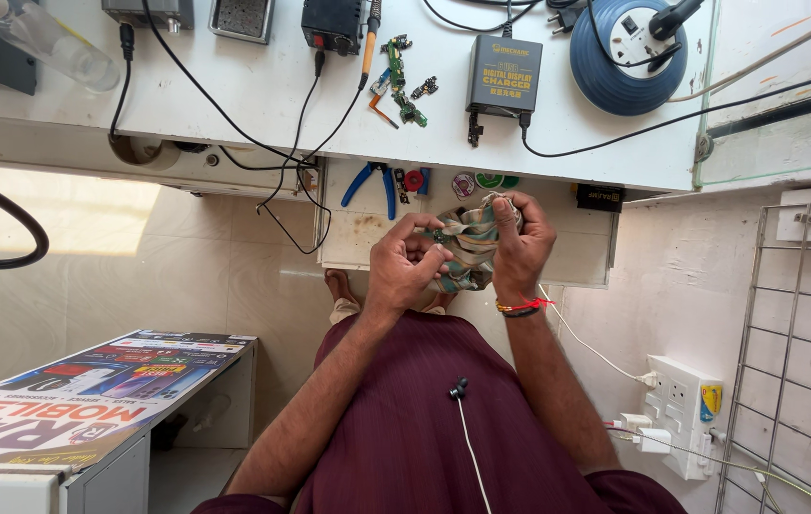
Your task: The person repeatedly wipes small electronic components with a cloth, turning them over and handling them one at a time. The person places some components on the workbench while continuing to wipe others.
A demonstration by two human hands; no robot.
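View from above a seated person in a dark red garment. The white counter [262, 90] spans the top of the view from 10 to 2 o'clock; an open drawer [358, 238] hangs below its front edge. At 8 o'clock stands a low cabinet [91, 400] topped with a printed poster. At 4 o'clock a wire rack [805, 362] leans by the wall, beside a white power strip [681, 409]. On the counter at 1 o'clock sits a round blue cord reel [615, 71], with a grey charger box [504, 74] just to its left and green circuit strips [398, 81] near 12 o'clock. Blue-handled pliers [372, 181] lie in the drawer. At centre, a striped cloth [467, 249] is bunched between both hands, above the lap and in front of the drawer. The left hand [407, 266] is closed, fingers curled onto the cloth's left side. The right hand [522, 243], a red thread at its wrist, is closed around the cloth's upper right part.
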